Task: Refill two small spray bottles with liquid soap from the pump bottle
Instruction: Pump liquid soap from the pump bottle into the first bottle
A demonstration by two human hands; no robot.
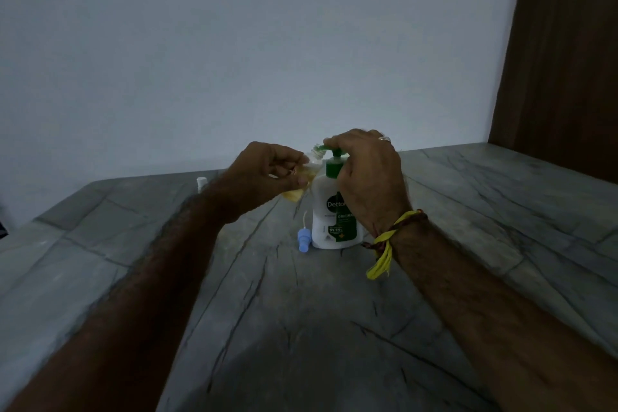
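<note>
A white pump bottle (329, 214) with a green label and green pump head stands upright on the grey stone table (301, 311). My right hand (368, 177) rests on top of the pump head, fingers over the nozzle. My left hand (264, 174) holds a small clear spray bottle (312, 162), tilted, with yellowish soap in its lower part; its open neck sits right at the pump's nozzle. A blue spray cap (303, 239) with its white dip tube lies on the table just left of the pump bottle's base.
A small white object (201, 183), partly hidden by my left forearm, stands near the table's far left edge. A pale wall rises behind the table, with a brown wooden panel (561, 43) at the right. The light is dim.
</note>
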